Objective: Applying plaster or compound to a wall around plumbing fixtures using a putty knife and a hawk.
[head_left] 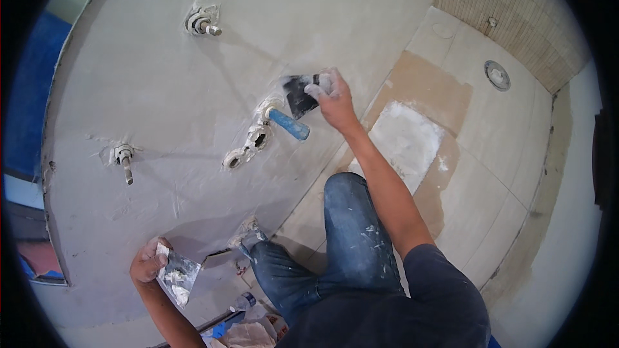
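Note:
My right hand (334, 100), dusted white, is closed on a black putty knife (299, 95). The blade lies at the grey plastered wall (148, 90), just above a blue capped pipe stub (290, 125). Beside that stub, two round pipe openings (245, 148) have rough white filler around them. Lower left, my left hand (149, 262) grips a metal spreader (180, 272) with lumps of white filler on its face. Whether the black blade touches the wall I cannot tell.
Two valve stems (205, 26) (126, 166) jut from the wall. A round drain (496, 75) sits in the tiled floor, where a white powdery sheet (405, 140) lies on brown paper. A plastic bottle (243, 301) and bags (251, 334) are near my legs.

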`<state>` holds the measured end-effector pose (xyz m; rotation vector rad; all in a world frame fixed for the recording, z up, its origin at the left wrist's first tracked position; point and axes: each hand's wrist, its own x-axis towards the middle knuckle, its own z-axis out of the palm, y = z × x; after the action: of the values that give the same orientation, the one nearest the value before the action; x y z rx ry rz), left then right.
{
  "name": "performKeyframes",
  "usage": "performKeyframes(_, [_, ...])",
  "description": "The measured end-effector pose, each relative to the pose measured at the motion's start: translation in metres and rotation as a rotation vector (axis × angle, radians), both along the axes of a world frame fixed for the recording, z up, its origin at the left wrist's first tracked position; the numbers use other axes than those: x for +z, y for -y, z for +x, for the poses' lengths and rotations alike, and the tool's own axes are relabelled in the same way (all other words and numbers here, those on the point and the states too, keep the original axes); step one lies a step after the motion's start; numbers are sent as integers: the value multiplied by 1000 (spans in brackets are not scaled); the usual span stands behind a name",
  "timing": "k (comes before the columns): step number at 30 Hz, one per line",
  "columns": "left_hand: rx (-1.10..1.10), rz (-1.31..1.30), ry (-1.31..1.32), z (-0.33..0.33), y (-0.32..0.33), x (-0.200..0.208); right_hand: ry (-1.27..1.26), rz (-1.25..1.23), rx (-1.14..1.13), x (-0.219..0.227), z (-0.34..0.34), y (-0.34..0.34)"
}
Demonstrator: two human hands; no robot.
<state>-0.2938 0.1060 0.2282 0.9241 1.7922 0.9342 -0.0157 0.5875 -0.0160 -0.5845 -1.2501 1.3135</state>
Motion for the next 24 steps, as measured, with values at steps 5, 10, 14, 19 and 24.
performKeyframes(5, [-32, -14, 14, 2, -4, 3, -49, -6, 8, 7, -6, 15])
performKeyframes(10, [-39, 0, -38, 5, -5, 2, -41, -75, 116, -11, 18, -20])
performKeyframes(14, [-36, -18, -44, 5, -2, 5, -83, -58, 232, -9, -20, 22])
performKeyframes(19, [-36, -29, -40, 13, -9, 6, 108, -39, 98, 1, 9, 4])
performKeyframes(24, [-17, -50, -8, 6, -6, 4, 90, 45, 23, 5, 3, 10])
